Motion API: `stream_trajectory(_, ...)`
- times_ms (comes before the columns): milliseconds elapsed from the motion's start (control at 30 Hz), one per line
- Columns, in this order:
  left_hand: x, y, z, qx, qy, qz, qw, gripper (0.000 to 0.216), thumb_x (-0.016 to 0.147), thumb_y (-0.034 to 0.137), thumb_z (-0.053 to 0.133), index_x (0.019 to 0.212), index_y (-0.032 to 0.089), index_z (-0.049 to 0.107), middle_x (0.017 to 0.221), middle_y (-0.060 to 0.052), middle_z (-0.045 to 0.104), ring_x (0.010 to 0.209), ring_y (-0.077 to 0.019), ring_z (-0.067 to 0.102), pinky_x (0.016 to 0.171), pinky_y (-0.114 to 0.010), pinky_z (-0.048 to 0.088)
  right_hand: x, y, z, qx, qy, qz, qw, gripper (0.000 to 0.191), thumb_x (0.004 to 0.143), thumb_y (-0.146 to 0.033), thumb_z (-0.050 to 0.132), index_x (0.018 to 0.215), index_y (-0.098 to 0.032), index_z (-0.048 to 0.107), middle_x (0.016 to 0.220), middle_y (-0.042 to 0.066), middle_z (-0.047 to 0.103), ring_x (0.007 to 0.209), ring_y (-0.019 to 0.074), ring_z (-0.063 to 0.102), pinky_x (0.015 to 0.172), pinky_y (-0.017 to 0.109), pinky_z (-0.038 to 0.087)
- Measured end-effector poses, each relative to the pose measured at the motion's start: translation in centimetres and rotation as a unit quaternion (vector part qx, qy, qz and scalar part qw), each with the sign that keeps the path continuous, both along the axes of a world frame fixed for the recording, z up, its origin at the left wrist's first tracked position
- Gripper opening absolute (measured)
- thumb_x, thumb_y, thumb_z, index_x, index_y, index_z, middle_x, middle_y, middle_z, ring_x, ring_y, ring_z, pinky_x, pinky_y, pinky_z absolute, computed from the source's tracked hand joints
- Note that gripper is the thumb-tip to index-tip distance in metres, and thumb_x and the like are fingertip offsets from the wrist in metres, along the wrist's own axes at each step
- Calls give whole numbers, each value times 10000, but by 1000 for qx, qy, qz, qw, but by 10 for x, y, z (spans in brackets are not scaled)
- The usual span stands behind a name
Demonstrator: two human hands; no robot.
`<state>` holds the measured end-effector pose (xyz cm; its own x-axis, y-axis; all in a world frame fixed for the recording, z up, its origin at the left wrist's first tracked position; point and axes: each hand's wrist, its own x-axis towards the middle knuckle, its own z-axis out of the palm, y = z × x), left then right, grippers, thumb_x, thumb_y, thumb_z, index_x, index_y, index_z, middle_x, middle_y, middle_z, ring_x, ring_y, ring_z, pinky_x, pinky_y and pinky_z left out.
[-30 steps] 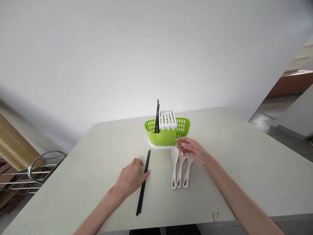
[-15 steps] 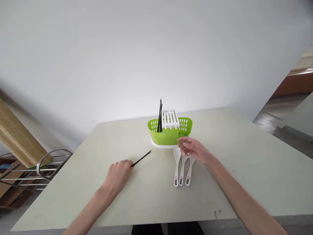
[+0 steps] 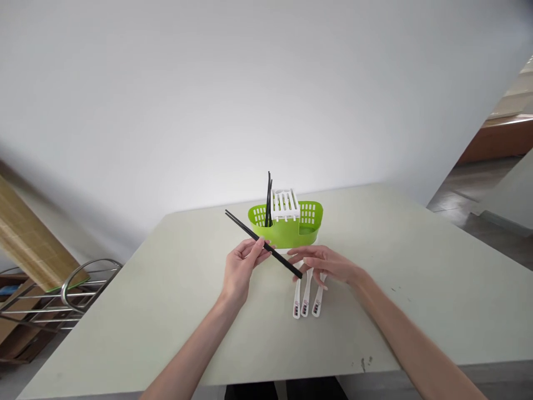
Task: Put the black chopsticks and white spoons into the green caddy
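My left hand (image 3: 244, 265) pinches a pair of black chopsticks (image 3: 283, 260) near their middle, raised and slanting down to the right. Close to their thick ends is my right hand (image 3: 325, 263), its fingers apart; whether a fingertip touches the chopsticks is hard to tell. Under it lie three white spoons (image 3: 305, 305), handles toward me and bowls mostly hidden. Behind both hands stands a green basket (image 3: 287, 236) with a white slatted rack (image 3: 285, 204) over its middle. More black chopsticks (image 3: 268, 197) stand upright in its left compartment.
The pale table (image 3: 158, 316) runs back to a white wall (image 3: 266, 100). Left of the table are a metal wire rack (image 3: 69, 297) and a leaning bamboo-coloured board (image 3: 37, 239).
My left hand has lifted the chopsticks off the table and moved right, turning them to slant the other way. My right hand has shifted slightly lower over the spoons.
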<state>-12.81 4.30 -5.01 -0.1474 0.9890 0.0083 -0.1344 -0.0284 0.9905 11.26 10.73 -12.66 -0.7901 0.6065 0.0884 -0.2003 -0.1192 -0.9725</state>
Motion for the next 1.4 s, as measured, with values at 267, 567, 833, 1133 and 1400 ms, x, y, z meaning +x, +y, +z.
stream_trajectory(267,13,8,-11,8,-23,42,999,396,758,496,892,922,161,759,1083,-115,819,1031,-255,783,1068,-457,597,-4,-1,2,0,-28,-1,1000,457,968,-490,721,1311,-189,718,811,-19,639,525,87,624,446,209,538)
stream_trajectory(567,9,4,-15,9,-21,59,998,392,740,473,912,898,145,766,1020,-97,827,948,-213,783,1033,-400,621,-6,1,-2,3,-30,-7,1000,452,956,-518,726,1252,-177,741,966,38,707,614,106,674,561,241,582)
stream_trajectory(833,13,2,-19,18,-28,62,997,374,747,469,907,887,152,768,1007,-92,827,960,-222,785,1031,-408,625,-4,0,-1,10,-56,-12,998,412,964,-533,712,1143,-167,775,1058,88,774,686,129,712,681,273,609)
stream_trajectory(1133,-48,13,49,201,37,225,953,369,778,468,877,940,156,769,1023,-91,824,996,-228,786,1045,-416,614,-3,-2,3,3,-15,9,1000,536,956,-438,755,1424,-215,621,1184,120,762,887,201,768,752,338,645)
stream_trajectory(1400,-59,96,93,173,302,102,932,425,773,543,840,949,163,771,994,-94,818,881,-269,803,879,-400,654,-1,1,0,8,21,11,1000,489,961,-411,748,1391,-209,636,1187,113,737,875,184,739,734,312,626)
